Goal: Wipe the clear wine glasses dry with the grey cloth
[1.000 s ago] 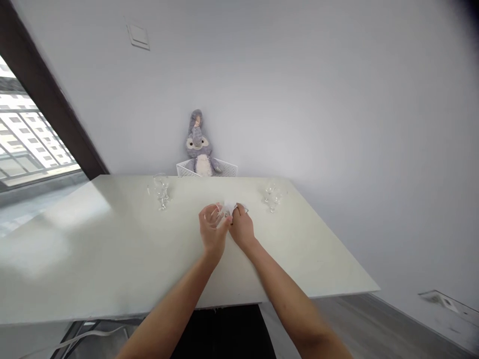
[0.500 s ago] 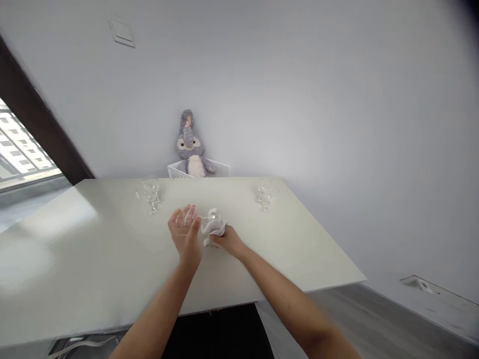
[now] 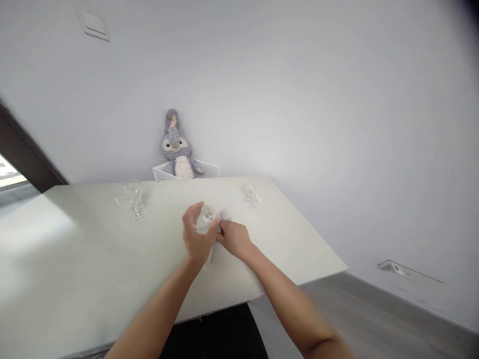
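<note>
My left hand (image 3: 195,240) curls its fingers and thumb around a clear stemmed glass (image 3: 202,222), whose round outline faces me. Close against it on the right, my right hand (image 3: 236,238) is closed on a white cloth (image 3: 225,215). Part of the cloth shows above the fingers, and a strip of it hangs below the hands. The cloth meets the glass near my left thumb; exactly where they touch is hidden. Both hands are above the middle of the white table (image 3: 149,269).
Clear glassware (image 3: 134,197) stands at the back left of the table, and more clear glassware (image 3: 253,195) at the back right. Behind the far edge, a grey plush toy (image 3: 175,144) sits in a white perforated basket (image 3: 208,170) against the wall.
The glass has turned from lying sideways to showing its round outline toward me. My hands have come closer together, and my view has swung a little to the right.
</note>
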Demonstrator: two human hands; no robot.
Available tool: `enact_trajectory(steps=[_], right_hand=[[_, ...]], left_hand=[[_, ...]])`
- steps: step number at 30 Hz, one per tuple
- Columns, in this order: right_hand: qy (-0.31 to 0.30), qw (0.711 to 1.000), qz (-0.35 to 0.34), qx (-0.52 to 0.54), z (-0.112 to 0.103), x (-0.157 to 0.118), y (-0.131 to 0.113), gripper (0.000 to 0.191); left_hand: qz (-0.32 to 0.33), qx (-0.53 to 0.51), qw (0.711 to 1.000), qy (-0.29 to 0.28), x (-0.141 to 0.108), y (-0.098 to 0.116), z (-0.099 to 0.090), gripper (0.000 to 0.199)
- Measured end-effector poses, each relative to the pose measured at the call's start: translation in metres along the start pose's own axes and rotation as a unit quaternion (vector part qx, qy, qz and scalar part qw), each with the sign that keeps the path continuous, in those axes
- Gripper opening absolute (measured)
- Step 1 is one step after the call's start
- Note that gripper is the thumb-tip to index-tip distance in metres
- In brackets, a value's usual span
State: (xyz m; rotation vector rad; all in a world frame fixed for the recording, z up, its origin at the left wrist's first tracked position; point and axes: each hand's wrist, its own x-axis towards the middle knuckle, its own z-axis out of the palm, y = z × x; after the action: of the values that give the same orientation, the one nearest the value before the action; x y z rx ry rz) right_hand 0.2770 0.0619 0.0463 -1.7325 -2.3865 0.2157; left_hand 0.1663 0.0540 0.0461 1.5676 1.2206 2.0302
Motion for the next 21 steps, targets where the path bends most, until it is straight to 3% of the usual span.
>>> enact_trajectory(steps=[3,5,8,10,14,17,21], right_hand=[[-0.105,0.994,-0.032,-0.025,0.005,-0.002,0.014,0.026],[-0.119,0.992,-0.031,-0.018,0.001,-0.006,0.022,0.030],[-0.002,0.999,0.037,0.038,-0.015,-0.016,0.025,0.033],[0.071,0.992,0.040,0.094,-0.024,-0.022,0.020,0.035],[0.089,0.988,0.019,0.124,-0.020,-0.023,0.020,0.022],[0.089,0.981,0.080,0.154,-0.002,-0.014,0.049,0.020],[0.114,0.950,0.197,0.212,0.018,-0.001,0.110,0.028]], left_hand=[[0.044,0.011,0.998,0.052,0.014,0.004,-0.004,0.058],[0.061,0.009,0.995,0.073,0.022,0.008,-0.009,0.060],[0.058,-0.014,0.996,0.061,0.020,0.016,-0.010,0.062],[0.035,-0.049,0.998,0.017,0.010,0.022,-0.003,0.060],[-0.056,-0.111,0.982,-0.142,-0.012,0.025,0.014,0.060],[-0.094,-0.083,0.971,-0.202,-0.014,0.015,0.013,0.073],[-0.146,-0.038,0.976,-0.158,0.000,-0.006,-0.013,0.054]])
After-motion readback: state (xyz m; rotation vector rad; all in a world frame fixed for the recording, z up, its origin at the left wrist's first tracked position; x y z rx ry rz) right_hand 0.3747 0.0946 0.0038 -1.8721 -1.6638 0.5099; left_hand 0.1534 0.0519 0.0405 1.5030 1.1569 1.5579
